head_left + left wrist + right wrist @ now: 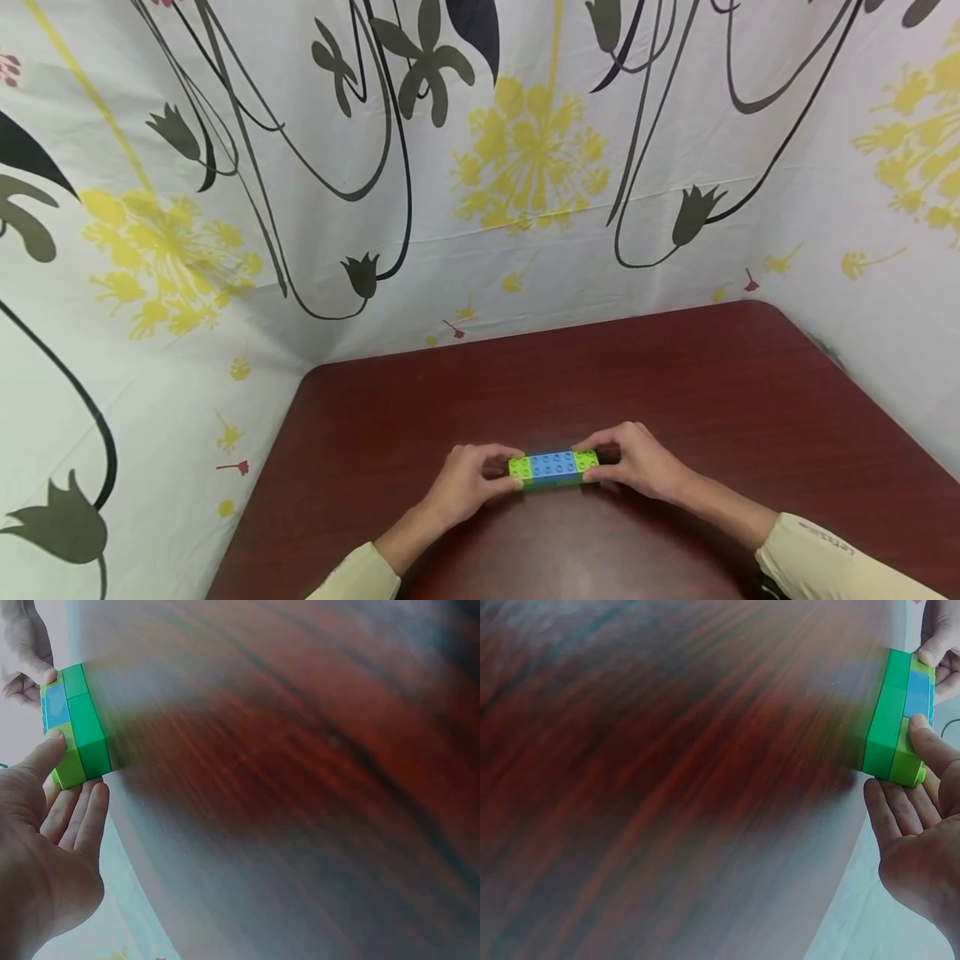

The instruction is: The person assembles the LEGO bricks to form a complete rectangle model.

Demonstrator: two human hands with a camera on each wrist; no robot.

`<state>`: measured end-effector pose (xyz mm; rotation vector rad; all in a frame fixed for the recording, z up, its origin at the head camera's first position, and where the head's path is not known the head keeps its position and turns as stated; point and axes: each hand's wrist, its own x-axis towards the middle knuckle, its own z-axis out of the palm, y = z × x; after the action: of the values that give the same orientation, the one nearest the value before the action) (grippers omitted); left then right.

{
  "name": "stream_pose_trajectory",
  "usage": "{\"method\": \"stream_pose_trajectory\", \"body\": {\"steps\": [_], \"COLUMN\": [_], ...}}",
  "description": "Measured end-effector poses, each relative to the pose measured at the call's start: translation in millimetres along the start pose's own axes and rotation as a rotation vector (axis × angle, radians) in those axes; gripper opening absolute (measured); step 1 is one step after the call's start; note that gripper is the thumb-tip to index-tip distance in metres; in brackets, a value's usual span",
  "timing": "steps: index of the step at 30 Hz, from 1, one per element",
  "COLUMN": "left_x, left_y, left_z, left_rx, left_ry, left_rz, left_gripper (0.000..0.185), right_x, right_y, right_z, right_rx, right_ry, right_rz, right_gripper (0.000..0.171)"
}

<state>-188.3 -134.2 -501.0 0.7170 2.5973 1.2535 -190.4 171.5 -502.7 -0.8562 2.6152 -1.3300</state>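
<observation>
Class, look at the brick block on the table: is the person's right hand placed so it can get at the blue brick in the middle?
Probably yes: the right hand already holds the block's lime end, right beside the blue brick, whose top is uncovered.

Green-and-blue brick stack [553,469] lies flat on the table, studs up

A makeshift recording booth: floral sheets [525,167] screen a dark red wooden table [675,383].

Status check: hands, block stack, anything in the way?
Left hand and right hand grip the brick stack ends. Stack on table. Nothing obstructing.
</observation>
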Motion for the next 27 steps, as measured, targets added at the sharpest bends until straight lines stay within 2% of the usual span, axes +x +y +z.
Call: {"method": "stream_pose_trajectory", "body": {"steps": [10, 18, 27], "left_x": [0.2, 1.9, -0.1], "left_y": [2.0, 5.3, 9.7], "left_z": [0.6, 3.8, -0.8], "left_rx": [0.074, 0.299, 0.416], "left_ry": [0.011, 0.008, 0.005], "left_rz": [0.024, 0.050, 0.115], "left_gripper": [0.034, 0.035, 0.042], "right_x": [0.6, 2.9, 4.8], "right_y": [-1.6, -6.6, -5.2], "right_z": [1.0, 0.2, -0.7], "right_rx": [-0.028, -0.096, -0.069], "right_ry": [0.011, -0.010, -0.049], "right_rz": [-0.001, 0.007, 0.007], "right_gripper": [0.033, 0.029, 0.039]}}
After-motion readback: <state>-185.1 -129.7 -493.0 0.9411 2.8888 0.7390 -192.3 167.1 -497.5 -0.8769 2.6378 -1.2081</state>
